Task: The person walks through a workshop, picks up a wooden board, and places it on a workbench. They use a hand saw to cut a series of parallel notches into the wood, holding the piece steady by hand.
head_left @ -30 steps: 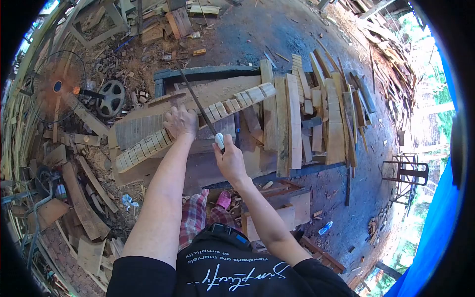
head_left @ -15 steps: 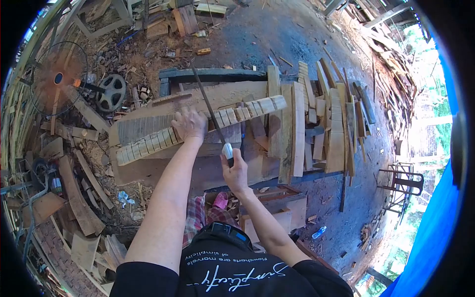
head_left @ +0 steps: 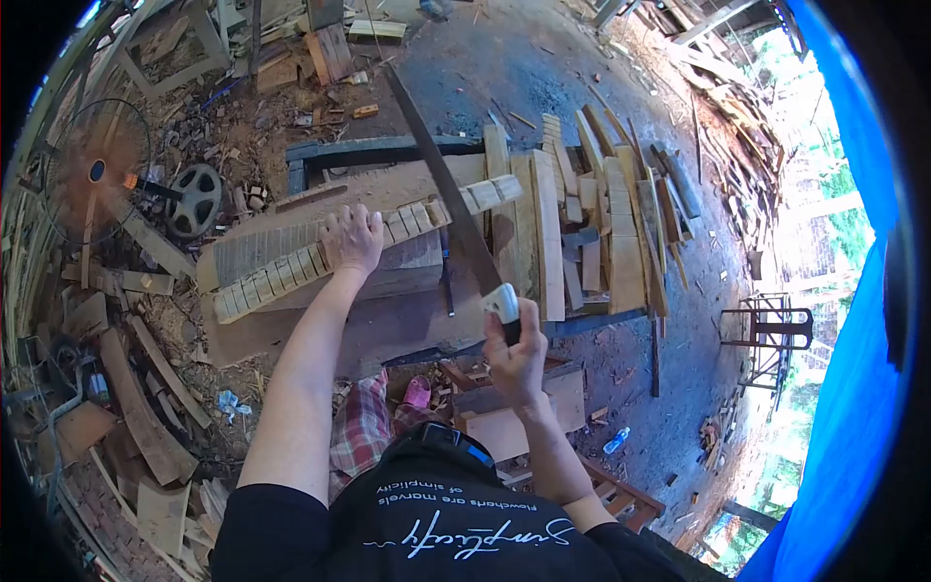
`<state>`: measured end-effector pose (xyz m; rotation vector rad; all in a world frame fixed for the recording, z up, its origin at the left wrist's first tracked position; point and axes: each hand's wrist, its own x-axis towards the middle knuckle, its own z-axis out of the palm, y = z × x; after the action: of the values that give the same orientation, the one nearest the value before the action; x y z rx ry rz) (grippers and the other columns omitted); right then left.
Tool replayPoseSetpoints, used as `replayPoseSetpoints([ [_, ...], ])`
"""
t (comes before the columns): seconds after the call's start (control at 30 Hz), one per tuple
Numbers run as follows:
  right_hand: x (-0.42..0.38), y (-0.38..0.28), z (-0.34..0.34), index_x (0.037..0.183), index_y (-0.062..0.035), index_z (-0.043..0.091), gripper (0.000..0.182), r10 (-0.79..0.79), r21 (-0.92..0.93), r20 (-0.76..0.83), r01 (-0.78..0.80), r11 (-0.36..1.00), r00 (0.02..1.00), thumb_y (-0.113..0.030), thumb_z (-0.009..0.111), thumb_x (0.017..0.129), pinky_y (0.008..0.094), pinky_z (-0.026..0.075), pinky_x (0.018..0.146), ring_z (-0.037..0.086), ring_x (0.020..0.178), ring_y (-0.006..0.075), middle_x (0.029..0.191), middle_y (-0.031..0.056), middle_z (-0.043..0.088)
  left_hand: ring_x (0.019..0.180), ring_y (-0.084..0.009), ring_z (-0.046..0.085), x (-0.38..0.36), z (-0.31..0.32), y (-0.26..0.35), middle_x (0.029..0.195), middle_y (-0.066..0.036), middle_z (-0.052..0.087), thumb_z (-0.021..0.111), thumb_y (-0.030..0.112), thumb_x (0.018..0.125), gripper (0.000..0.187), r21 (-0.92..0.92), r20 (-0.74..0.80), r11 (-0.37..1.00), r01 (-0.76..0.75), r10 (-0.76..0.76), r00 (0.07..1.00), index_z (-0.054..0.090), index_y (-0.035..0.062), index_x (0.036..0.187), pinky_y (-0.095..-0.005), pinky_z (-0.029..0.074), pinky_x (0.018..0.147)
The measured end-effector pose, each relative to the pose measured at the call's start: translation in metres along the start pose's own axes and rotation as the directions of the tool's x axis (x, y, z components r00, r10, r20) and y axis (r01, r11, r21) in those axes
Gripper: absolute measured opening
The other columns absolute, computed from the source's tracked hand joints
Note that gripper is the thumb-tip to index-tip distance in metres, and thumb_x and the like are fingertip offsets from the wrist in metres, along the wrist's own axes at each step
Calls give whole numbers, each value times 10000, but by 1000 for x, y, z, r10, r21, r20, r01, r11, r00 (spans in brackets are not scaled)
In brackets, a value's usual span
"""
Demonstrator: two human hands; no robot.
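A long wooden strip (head_left: 281, 289) with a row of saw cuts across it lies slanted on a stack of boards. My left hand (head_left: 353, 239) presses on its middle, fingers bent over the far side. A handsaw (head_left: 446, 179) with a white and black handle is gripped in my right hand (head_left: 517, 354). Its long blade slants up and to the left, overlapping the strip right of my left hand. Behind the strip's left part lies a wider board (head_left: 267, 254) marked with parallel lines across it. A thick block of wood (head_left: 412, 267) sits under the strip.
Planks and offcuts (head_left: 621, 223) are piled at the bench's right. A fan (head_left: 99, 173) and a spoked wheel (head_left: 195, 201) stand at the left. Below the bench are a wooden box (head_left: 543, 412) and a plastic bottle (head_left: 617, 440). Scraps litter the ground; a metal-framed chair (head_left: 766, 330) stands farther right.
My right hand has moved right with the saw, whose blade now shows its broad side. My left hand remains on the strip, farther left in view. The whole view has shifted a little.
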<state>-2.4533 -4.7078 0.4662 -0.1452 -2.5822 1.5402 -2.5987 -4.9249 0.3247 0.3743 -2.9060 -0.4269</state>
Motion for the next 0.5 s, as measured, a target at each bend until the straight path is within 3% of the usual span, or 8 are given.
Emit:
replayPoseSetpoints([
  [0.1,-26,32,-24,1018,-44,513,214,120,-4,-26,-120,993,992,-150,645,888,313,439,537,526,584,130,678,100,572,1016,-313,526,-5,-9,-5,1038,-104,565,514,445,870,367,-48,133,985,-163,168,977,590,118,1020,-505,378,878],
  [0.2,-58,55,-50,1032,-48,510,218,138,-87,-104,-148,985,985,-181,626,904,296,456,542,581,597,137,696,80,597,1073,-305,483,-15,-1,-12,1092,-99,531,528,502,857,455,-151,67,917,-370,383,921,565,136,1124,-496,355,905],
  [0.3,-84,79,-70,1053,-61,516,234,112,-180,-203,-150,972,973,-227,611,918,289,459,532,590,593,114,686,57,595,1126,-299,434,-23,4,-18,1162,-100,481,529,540,849,554,6,-20,876,-483,483,876,506,154,1246,-478,320,947],
  [0.37,-92,97,-82,1030,-67,555,206,136,-168,-283,-189,967,949,-159,657,877,323,487,624,641,691,204,771,107,632,1163,-292,396,-22,5,-17,1208,-101,441,533,565,840,611,58,63,912,-405,402,914,463,181,1310,-468,292,978],
  [0.43,-84,117,-91,1020,-64,566,195,141,-168,-326,-204,964,935,-154,659,874,324,486,643,641,707,217,790,110,625,1163,-289,397,-21,-2,-10,1211,-96,439,534,570,838,607,49,117,929,-368,360,926,466,190,1307,-477,288,983],
  [0.5,-61,139,-98,1015,-59,570,196,-66,-256,-372,-34,966,926,-163,657,874,323,483,654,637,737,231,816,123,611,1163,-285,397,-19,-8,-2,1215,-92,438,535,575,837,603,47,171,943,-328,316,933,469,200,1305,-485,283,987],
])
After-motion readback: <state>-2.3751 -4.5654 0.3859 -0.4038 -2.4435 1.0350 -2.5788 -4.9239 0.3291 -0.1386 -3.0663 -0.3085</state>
